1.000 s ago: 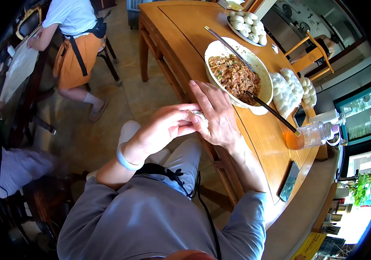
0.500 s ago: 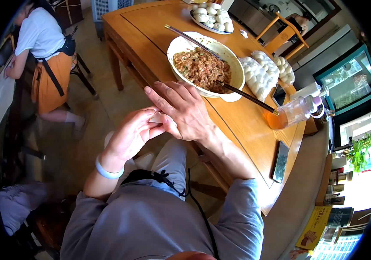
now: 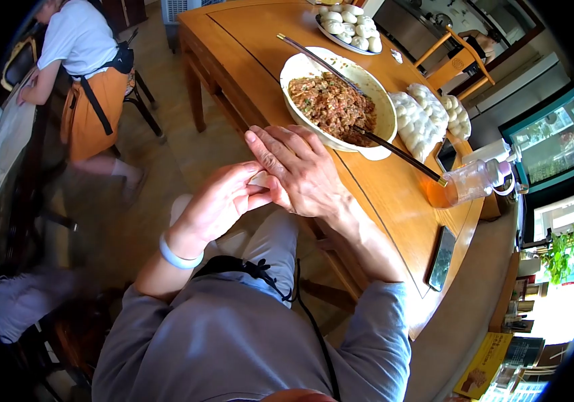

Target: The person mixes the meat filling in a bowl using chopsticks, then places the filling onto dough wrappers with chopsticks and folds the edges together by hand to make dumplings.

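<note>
My left hand (image 3: 223, 201), with a pale band on its wrist, pinches a small piece of white dough (image 3: 260, 179). Only a bit of the dough shows between my hands; its full shape is hidden. Over it from the right comes my right hand (image 3: 304, 175), back facing up, long fingers laid together and thumb against the dough. Just beyond them, on the table's edge, stands a big white bowl (image 3: 389, 137) of minced filling (image 3: 332, 107). Two dark chopsticks lie in it: one chopstick (image 3: 317, 60) across the far rim, another chopstick (image 3: 401, 154) sticking out to the right.
On the wooden table (image 3: 233, 47) are a plate of white buns (image 3: 347, 28), bags of white dumplings (image 3: 421, 120), a bottle of amber liquid (image 3: 458, 184) and a phone (image 3: 441, 258). At left, a person in an orange apron (image 3: 89, 117) leans over another table (image 3: 12, 144).
The whole view has shifted, so the table, bowl and my hands appear farther right. My hands stay together around the dough with little change in grip.
</note>
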`<action>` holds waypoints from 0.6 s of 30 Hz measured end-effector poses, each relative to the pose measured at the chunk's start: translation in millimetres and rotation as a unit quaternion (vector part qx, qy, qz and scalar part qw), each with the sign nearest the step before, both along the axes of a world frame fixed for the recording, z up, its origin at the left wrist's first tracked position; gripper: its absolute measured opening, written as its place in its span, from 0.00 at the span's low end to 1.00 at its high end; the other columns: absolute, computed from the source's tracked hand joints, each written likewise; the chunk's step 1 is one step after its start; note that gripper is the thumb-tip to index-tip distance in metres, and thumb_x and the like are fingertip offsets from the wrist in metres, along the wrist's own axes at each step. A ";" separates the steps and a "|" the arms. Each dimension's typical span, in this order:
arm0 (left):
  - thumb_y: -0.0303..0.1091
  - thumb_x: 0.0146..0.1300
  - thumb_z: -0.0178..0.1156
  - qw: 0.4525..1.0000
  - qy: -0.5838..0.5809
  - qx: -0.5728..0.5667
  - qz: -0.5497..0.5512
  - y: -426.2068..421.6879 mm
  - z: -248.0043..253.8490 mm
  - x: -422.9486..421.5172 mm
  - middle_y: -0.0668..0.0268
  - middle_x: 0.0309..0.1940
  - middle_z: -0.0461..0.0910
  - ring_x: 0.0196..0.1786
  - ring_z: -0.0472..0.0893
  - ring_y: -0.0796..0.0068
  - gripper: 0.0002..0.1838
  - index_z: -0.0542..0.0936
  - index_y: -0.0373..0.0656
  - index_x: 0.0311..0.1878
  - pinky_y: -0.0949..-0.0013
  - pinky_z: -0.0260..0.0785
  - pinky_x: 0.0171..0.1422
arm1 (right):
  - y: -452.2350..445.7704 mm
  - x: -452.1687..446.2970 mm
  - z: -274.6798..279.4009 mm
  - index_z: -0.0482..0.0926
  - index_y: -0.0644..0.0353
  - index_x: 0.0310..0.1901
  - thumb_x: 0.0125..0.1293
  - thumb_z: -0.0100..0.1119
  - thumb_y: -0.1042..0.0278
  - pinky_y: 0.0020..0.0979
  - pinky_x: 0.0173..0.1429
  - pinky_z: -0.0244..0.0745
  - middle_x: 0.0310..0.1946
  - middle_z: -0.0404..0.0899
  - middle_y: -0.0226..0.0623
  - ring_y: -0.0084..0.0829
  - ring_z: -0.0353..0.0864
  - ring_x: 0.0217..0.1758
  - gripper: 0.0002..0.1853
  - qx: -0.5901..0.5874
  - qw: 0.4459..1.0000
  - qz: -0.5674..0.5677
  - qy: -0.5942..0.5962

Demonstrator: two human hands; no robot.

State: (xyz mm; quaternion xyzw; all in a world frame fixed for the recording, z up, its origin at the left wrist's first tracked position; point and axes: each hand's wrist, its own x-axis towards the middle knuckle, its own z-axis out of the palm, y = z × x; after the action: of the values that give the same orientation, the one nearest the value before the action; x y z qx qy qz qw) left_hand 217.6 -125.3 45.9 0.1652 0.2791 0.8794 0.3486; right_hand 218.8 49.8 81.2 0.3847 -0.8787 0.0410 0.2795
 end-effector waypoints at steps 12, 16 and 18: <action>0.43 0.70 0.36 0.998 -0.016 0.018 0.049 -4.6 2.3 -3.8 0.55 0.50 0.74 0.51 0.74 0.68 0.26 0.64 0.29 0.59 0.67 0.67 0.57 | -1.7 2.8 5.6 0.57 0.66 0.64 0.46 0.65 0.42 0.41 0.54 0.68 0.52 0.71 0.50 0.46 0.72 0.52 0.50 -0.169 0.977 -0.014 -0.131; 0.44 0.69 0.38 0.993 -0.046 0.041 0.102 -2.1 7.0 -3.1 0.54 0.52 0.72 0.53 0.73 0.68 0.26 0.63 0.30 0.60 0.66 0.64 0.60 | -7.9 3.0 -2.0 0.67 0.62 0.57 0.48 0.69 0.59 0.38 0.52 0.70 0.49 0.72 0.46 0.44 0.73 0.50 0.35 -0.267 0.945 -0.018 -0.187; 0.43 0.69 0.40 0.990 -0.056 0.052 0.118 -2.1 5.2 -3.3 0.54 0.53 0.71 0.54 0.72 0.67 0.26 0.63 0.30 0.60 0.65 0.63 0.62 | -9.7 0.8 -11.0 0.71 0.61 0.52 0.49 0.68 0.66 0.36 0.49 0.71 0.48 0.72 0.44 0.43 0.74 0.46 0.27 -0.315 0.921 -0.011 -0.229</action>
State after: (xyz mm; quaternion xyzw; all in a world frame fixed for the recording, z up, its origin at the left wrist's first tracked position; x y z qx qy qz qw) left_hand 214.3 -127.5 51.1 0.0988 0.2308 0.9356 0.2482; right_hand 219.5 40.0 70.2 0.2470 -0.8649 0.3991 0.1782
